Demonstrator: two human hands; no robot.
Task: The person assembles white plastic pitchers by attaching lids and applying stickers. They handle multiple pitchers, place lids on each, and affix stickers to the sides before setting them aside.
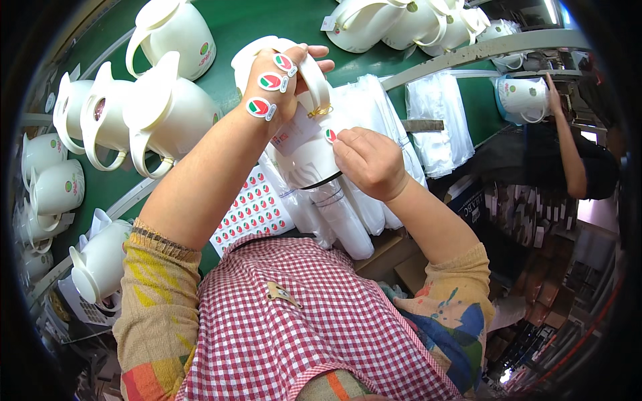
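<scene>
Apron (281,334) nearest; left fingers (318,51) hold white jug (311,162), contents hidden.

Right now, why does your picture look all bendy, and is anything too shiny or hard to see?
In the head view, the fisheye lens curves the rail and leaves black corners; in the head view, the lamp glares white; also in the head view, the sticker sheet looks clear, but the clutter at far right is dim and hard to make out.
</scene>
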